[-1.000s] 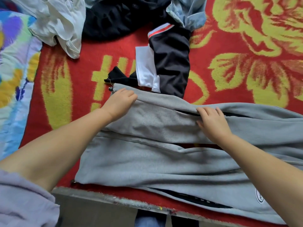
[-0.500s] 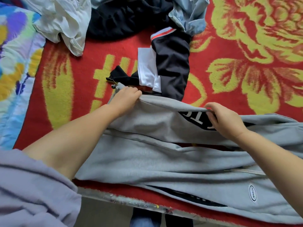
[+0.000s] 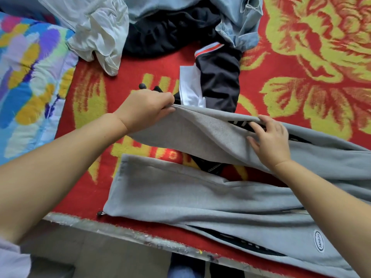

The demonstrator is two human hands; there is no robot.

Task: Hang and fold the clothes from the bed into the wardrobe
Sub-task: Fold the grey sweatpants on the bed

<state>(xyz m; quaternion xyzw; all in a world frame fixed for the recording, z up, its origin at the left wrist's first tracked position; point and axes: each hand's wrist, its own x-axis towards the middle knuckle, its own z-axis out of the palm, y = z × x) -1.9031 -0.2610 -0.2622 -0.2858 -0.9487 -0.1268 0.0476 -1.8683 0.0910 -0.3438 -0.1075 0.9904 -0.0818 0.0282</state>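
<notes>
- Left fingers [image 3: 166, 109] curl, gripping the lifted hem of the grey trousers [image 3: 200, 195]; right fingers [image 3: 259, 125] pinch the same fold.
- Trousers lie soft and fleecy along the bed's [image 3: 140, 235] near edge on a red blanket [image 3: 301, 57].

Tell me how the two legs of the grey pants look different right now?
The far leg is lifted off the red blanket, gripped at its end by the left hand, the right hand pinching its edge; the near leg lies flat, untouched. The far leg sags in folds; the near leg is smoother. Only the near leg shows an oval logo patch. Both are the same grey fabric.
</notes>
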